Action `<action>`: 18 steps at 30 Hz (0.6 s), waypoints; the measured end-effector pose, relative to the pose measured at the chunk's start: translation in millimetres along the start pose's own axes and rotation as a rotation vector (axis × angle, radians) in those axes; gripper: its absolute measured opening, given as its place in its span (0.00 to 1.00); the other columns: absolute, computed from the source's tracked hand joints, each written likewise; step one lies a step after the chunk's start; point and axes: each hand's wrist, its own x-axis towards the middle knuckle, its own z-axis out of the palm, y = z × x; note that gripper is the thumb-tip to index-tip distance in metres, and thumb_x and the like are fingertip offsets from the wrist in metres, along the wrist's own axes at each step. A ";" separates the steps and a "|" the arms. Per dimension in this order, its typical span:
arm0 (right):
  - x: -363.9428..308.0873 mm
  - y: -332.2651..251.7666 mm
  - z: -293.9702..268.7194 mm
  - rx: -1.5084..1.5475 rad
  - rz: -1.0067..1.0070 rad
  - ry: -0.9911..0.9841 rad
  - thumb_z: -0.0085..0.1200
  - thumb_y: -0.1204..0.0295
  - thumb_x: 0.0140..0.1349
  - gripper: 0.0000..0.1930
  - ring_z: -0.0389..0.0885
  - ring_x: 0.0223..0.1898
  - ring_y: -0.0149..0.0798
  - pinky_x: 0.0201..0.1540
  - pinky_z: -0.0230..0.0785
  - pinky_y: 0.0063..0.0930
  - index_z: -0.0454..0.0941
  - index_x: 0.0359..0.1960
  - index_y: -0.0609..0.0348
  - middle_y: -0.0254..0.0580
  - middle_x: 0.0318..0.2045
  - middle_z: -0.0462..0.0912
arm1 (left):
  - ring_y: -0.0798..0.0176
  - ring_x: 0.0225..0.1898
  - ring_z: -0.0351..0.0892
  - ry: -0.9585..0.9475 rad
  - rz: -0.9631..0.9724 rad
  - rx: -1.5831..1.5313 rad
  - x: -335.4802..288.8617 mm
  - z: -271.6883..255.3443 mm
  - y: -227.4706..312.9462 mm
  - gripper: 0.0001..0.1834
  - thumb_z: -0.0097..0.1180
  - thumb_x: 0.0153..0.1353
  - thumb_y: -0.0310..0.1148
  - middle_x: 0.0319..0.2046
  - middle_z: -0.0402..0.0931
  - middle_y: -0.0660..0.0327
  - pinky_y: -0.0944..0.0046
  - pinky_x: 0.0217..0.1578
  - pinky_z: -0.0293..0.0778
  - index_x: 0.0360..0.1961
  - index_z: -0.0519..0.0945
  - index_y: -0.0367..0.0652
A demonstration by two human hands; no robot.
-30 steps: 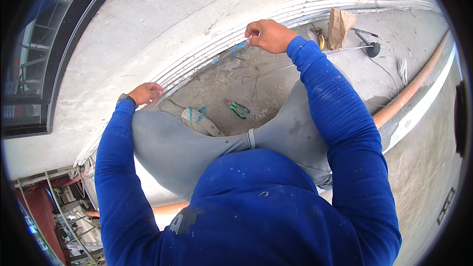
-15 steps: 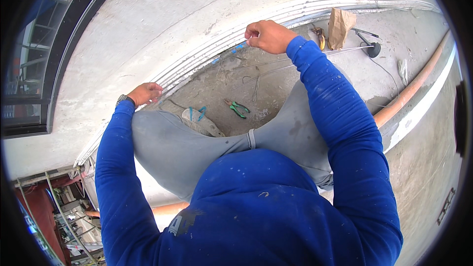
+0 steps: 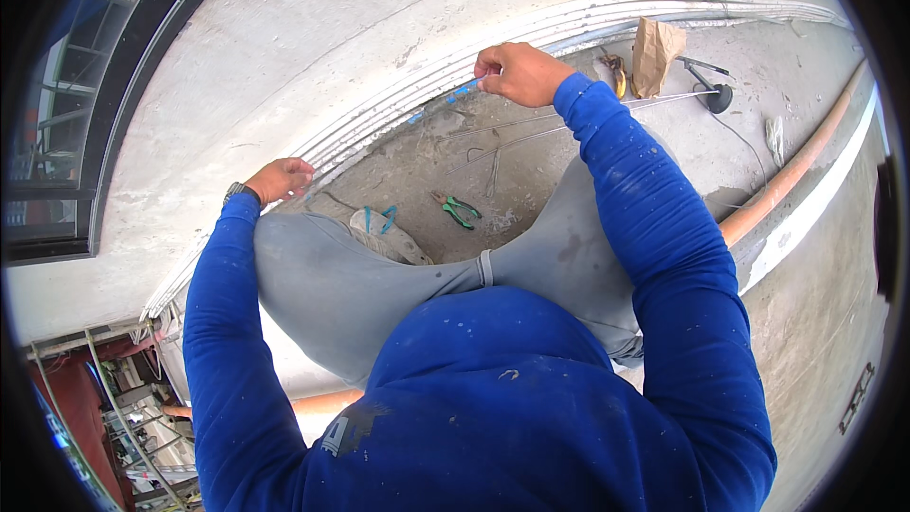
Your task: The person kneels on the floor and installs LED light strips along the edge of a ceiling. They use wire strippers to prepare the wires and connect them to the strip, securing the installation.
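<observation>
Crouching on a concrete floor (image 3: pixel 531 180), facing a bundle of white pipes (image 3: pixel 379 118) that runs along the foot of the far wall (image 3: pixel 313 28).

Reaching far with the right hand (image 3: pixel 517 71), fingers pressed together and pinching a short blue tie (image 3: pixel 463 91) right at the bundle. Resting the left hand (image 3: pixel 282 178) on the same bundle further left, well apart from the right; fingers curled over the pipes, though cannot tell whether gripping or merely lying there. Wearing a watch (image 3: pixel 237 192) on that wrist.

Judging by the pinch: in the middle of working the blue tie at the bundle, with the left hand steadying the pipes. Calls next for a firm hold on the tie's free end and a steady bundle under the left hand. Calls also for a reach back to the floor if a tool is wanted.

Lying on the floor between the knees: green pliers (image 3: pixel 460 210), untouched, near a sandal with a blue strap (image 3: pixel 384 228). Just beyond, near the right hand, a few thin loose wires (image 3: pixel 502 137). Further right, against the bundle, a brown paper bag (image 3: pixel 656 52) and a small black tool (image 3: pixel 713 95). Along the right edge, an orange pipe (image 3: pixel 787 180).
</observation>
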 end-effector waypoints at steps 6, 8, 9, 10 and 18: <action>-0.5 -2.1 -1.4 0.004 0.007 -0.006 0.60 0.61 0.67 0.17 0.85 0.41 0.51 0.48 0.76 0.43 0.84 0.47 0.63 0.54 0.40 0.87 | 0.70 0.45 0.83 0.007 0.000 -0.020 -0.2 0.5 0.0 0.19 0.60 0.71 0.42 0.50 0.82 0.67 0.63 0.45 0.77 0.60 0.80 0.49; -1.1 -2.7 -2.0 0.003 0.008 -0.005 0.60 0.61 0.67 0.17 0.85 0.41 0.51 0.48 0.76 0.43 0.84 0.47 0.63 0.54 0.39 0.87 | 0.70 0.45 0.83 0.008 0.001 -0.029 -0.4 0.4 -0.5 0.19 0.60 0.71 0.42 0.50 0.82 0.67 0.63 0.45 0.77 0.60 0.80 0.49; -1.4 -2.6 -2.2 0.002 0.009 -0.005 0.60 0.61 0.67 0.17 0.85 0.41 0.51 0.48 0.76 0.43 0.84 0.47 0.63 0.54 0.39 0.87 | 0.70 0.45 0.83 0.009 0.001 -0.035 -0.4 0.4 -0.6 0.19 0.60 0.71 0.42 0.50 0.83 0.67 0.64 0.45 0.77 0.60 0.80 0.49; -1.6 -2.5 -2.3 0.000 0.010 -0.005 0.60 0.61 0.67 0.17 0.85 0.41 0.51 0.48 0.76 0.43 0.84 0.47 0.63 0.54 0.39 0.87 | 0.70 0.45 0.83 0.010 0.001 -0.041 -0.4 0.4 -0.6 0.19 0.60 0.71 0.42 0.50 0.83 0.67 0.64 0.45 0.77 0.60 0.80 0.48; -1.1 -4.3 -4.2 -0.007 0.014 -0.015 0.59 0.61 0.66 0.18 0.86 0.45 0.54 0.52 0.77 0.45 0.84 0.49 0.62 0.56 0.43 0.88 | 0.71 0.44 0.83 0.024 0.001 -0.041 0.0 0.8 -1.2 0.19 0.60 0.72 0.41 0.50 0.84 0.67 0.64 0.45 0.77 0.60 0.79 0.48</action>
